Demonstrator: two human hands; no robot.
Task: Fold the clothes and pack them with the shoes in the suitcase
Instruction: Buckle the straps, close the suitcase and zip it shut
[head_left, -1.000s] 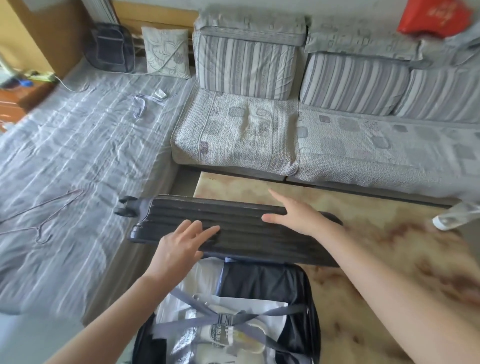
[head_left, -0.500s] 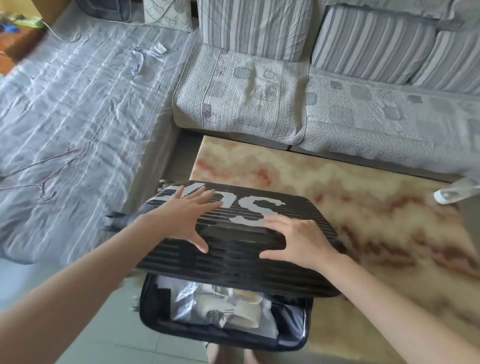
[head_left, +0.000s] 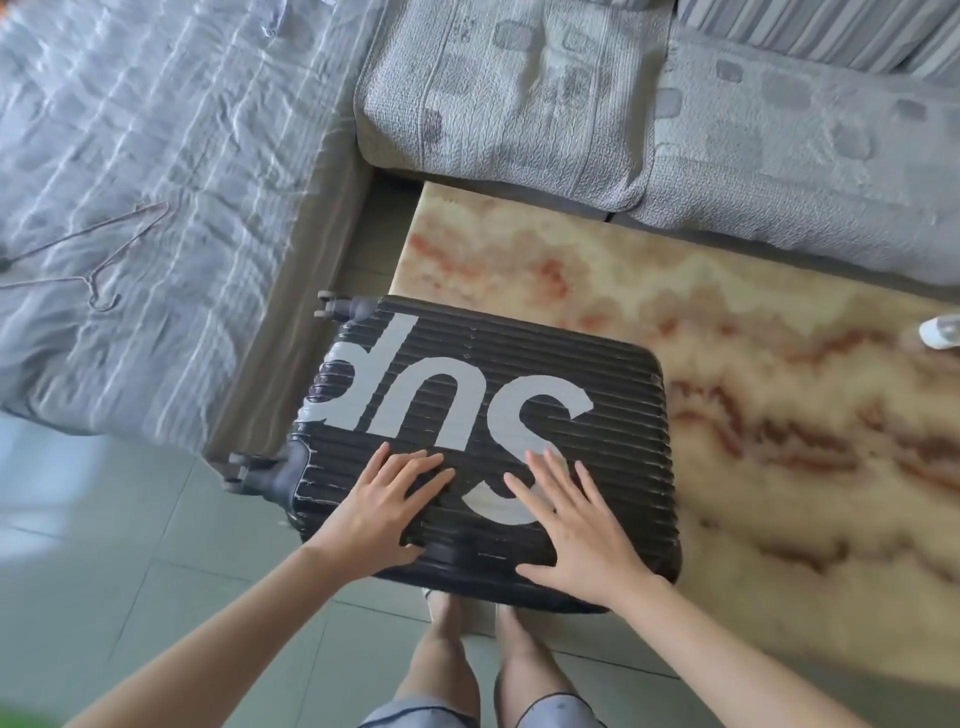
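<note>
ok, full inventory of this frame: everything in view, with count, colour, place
suitcase: 1, black with white letters, lid down, half on the rug, half on the floor
rug: 1, cream with red-brown veins, in front of the sofa
sofa: 1, grey patterned cover, top
bed: 1, grey striped sheet, left
hangers: 2 it seems, thin wire, on the bed
white object: 1, cut off at right edge, cannot tell what
floor: pale tiles, bottom left
legs: 2, bare, bottom centre
left hand: flat on the suitcase
right hand: flat on the suitcase
</note>
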